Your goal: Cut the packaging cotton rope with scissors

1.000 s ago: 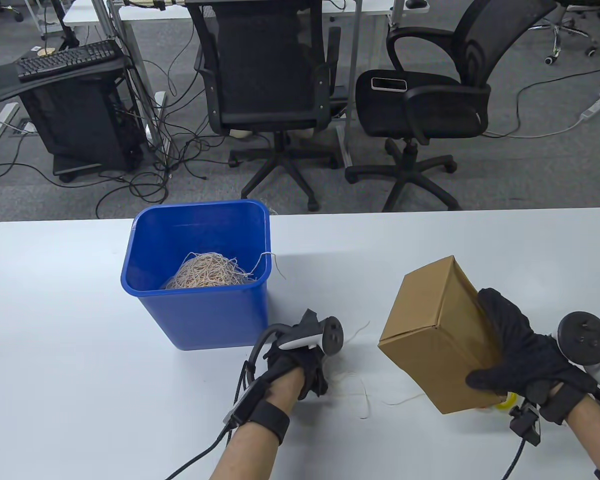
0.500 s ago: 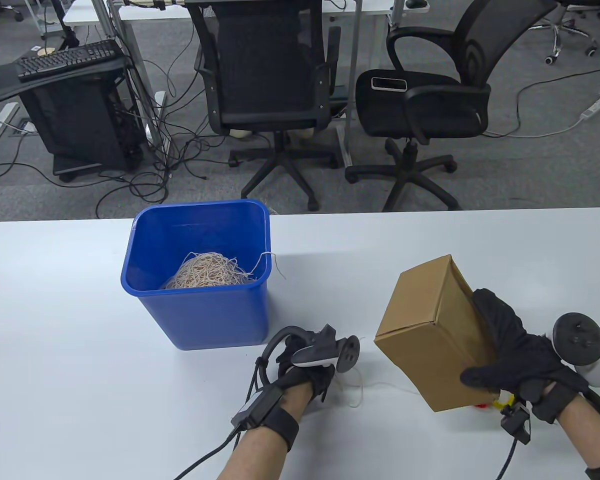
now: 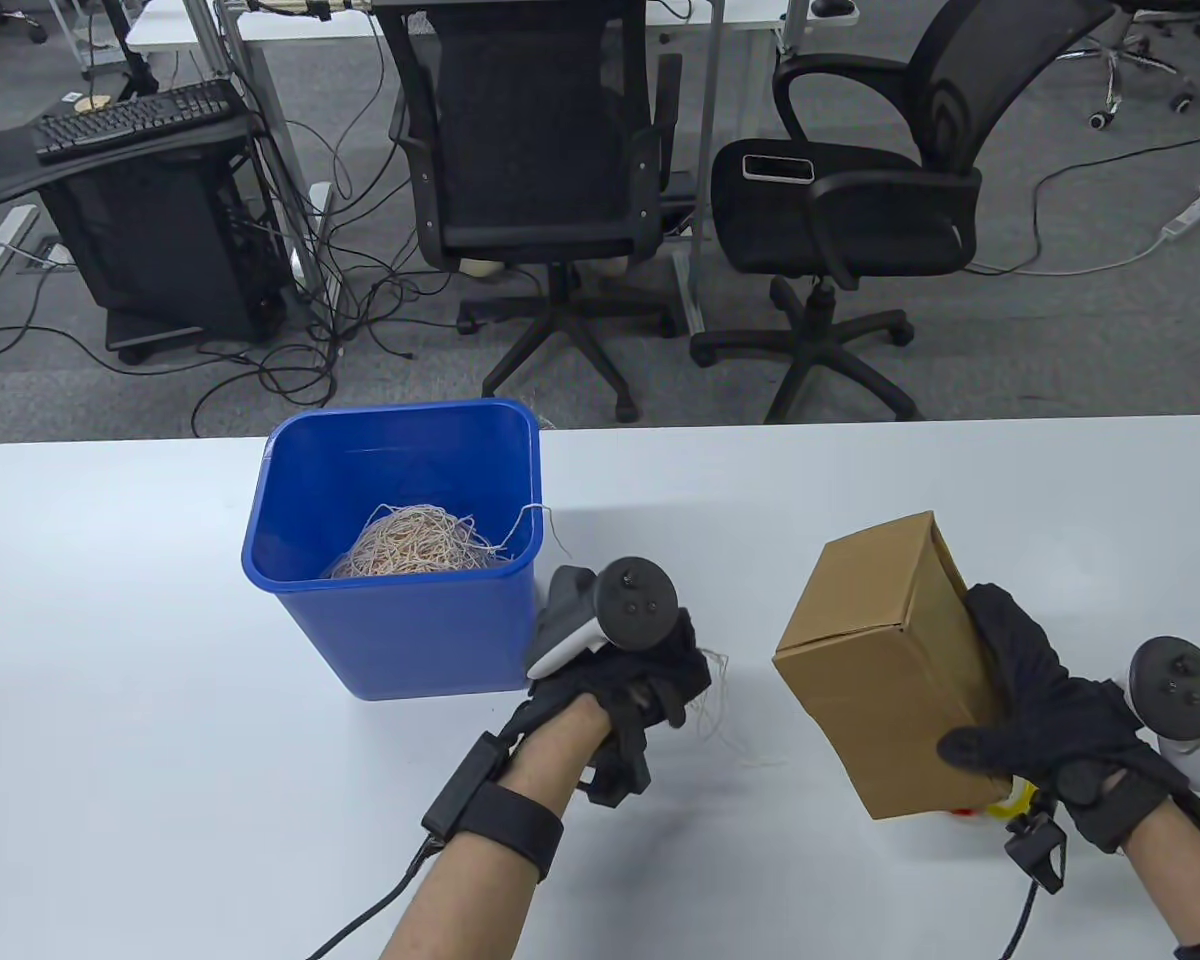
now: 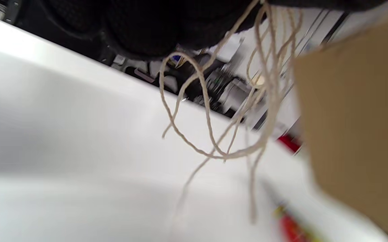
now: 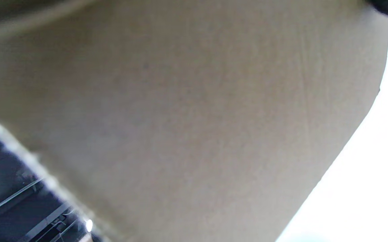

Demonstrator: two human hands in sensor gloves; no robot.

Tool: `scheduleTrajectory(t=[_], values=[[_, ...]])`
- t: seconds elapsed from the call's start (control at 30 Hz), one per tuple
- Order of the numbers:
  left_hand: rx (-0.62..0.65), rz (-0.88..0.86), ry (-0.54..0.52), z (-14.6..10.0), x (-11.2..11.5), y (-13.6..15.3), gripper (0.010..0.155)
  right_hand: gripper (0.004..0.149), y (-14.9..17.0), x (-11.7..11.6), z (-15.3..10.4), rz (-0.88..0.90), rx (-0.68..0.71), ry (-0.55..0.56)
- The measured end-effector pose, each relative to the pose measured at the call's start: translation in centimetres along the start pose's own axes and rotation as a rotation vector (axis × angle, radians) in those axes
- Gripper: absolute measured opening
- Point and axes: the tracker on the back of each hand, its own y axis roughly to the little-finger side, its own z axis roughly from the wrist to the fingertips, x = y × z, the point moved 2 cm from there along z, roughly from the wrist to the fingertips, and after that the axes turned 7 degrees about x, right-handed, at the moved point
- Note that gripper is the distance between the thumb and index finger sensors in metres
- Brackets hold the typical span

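My left hand grips a bundle of loose cotton rope strands lifted above the table, just right of the blue bin. In the left wrist view the strands hang in loops from my gloved fingers. My right hand holds a brown cardboard box tilted off the table; the box fills the right wrist view. Red and yellow scissors lie partly hidden under the box; their handle also shows in the left wrist view.
A blue plastic bin with a heap of cut rope stands at the table's left middle; one strand hangs over its right rim. Office chairs stand beyond the table's far edge.
My left hand gathered the rope strands off the table and lifted them up toward the bin. My right hand shifted the tilted box slightly to the right.
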Motion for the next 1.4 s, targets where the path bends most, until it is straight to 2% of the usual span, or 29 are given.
scheduleTrajectory(t=[0.13,0.27,0.3,0.43,0.47,0.6,0.7,0.83,0.87,0.93,0.97,1.1,1.2,1.3,1.4], values=[[0.056,-0.021,-0.173,-0.4,-7.1,-2.6,0.043,0.129,0.0,-0.1,-0.1,0.029,0.001,0.014],[0.049,-0.054,-0.367,-1.9,-14.3,-3.4,0.043,0.129,0.1,-0.2,-0.1,0.038,-0.002,0.014],[0.042,-0.04,-0.394,-2.3,-15.5,-3.4,0.042,0.129,0.2,-0.2,-0.1,0.039,-0.003,0.016],[-0.076,0.08,-0.558,-4.7,-21.7,-1.6,0.042,0.129,0.6,-0.5,0.0,0.051,-0.009,0.013],[-0.118,0.107,-0.571,-5.5,-22.9,-0.8,0.042,0.128,0.7,-0.6,0.1,0.056,-0.011,0.01],[-0.287,0.249,-0.644,-7.9,-26.2,2.5,0.042,0.128,0.9,-0.8,0.0,0.065,-0.017,0.007],[-0.442,0.401,-0.594,-8.9,-26.7,4.8,0.042,0.128,1.1,-0.8,0.0,0.072,-0.022,0.004],[-0.564,0.497,-0.433,-8.3,-24.6,6.9,0.043,0.128,1.3,-1.2,0.1,0.075,-0.028,-0.004],[-0.581,0.493,-0.374,-8.0,-24.0,7.3,0.043,0.128,1.3,-1.3,0.1,0.07,-0.03,-0.003],[-0.622,0.409,-0.256,-7.4,-22.4,7.9,0.053,0.128,1.3,-1.5,0.2,0.067,-0.032,-0.013],[-0.625,0.425,-0.234,-7.2,-21.8,7.9,0.059,0.128,1.3,-1.6,0.2,0.069,-0.032,-0.014],[-0.607,0.564,-0.214,-7.0,-20.9,7.4,0.06,0.128,1.2,-1.8,0.2,0.066,-0.031,-0.021],[-0.536,0.546,-0.265,-7.2,-20.5,6.5,0.065,0.128,1.2,-2.1,0.3,0.072,-0.028,-0.022],[-0.342,0.387,-0.316,-7.1,-19.2,4.5,0.069,0.128,1.1,-2.5,0.6,0.086,-0.021,-0.03],[-0.147,0.209,-0.349,-6.7,-17.1,2.1,0.069,0.128,0.9,-2.9,0.9,0.097,-0.009,-0.032]])
